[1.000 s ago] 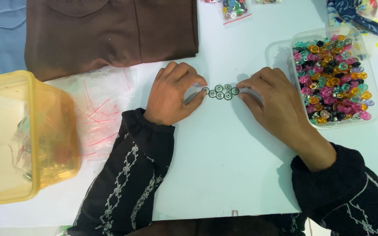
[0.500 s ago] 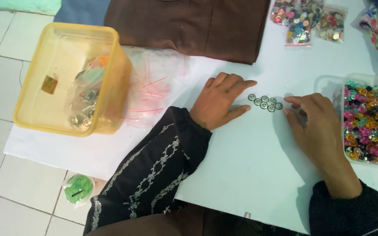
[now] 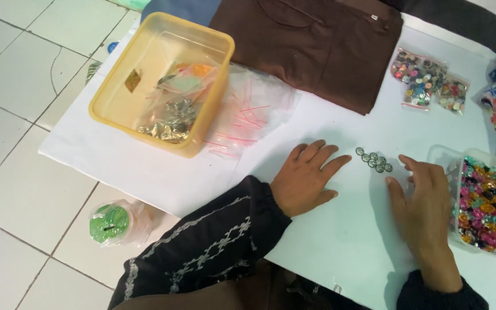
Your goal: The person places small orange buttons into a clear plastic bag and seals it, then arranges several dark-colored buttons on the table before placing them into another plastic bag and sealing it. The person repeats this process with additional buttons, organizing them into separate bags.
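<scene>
Nearby, a clear tub holds colourful buttons; a yellow box holds bagged bits; both hands, left hand and right hand, lie open, empty, flanking small round buttons on the bench.

A single camera, worn on the person's head, looks steeply down and slightly forward over the white worktop from close above. The view is tilted, so the worktop's edge runs diagonally and the tiled floor fills the left side. The person's forearms enter from the bottom edge, and folded brown cloth lies along the top.
</scene>
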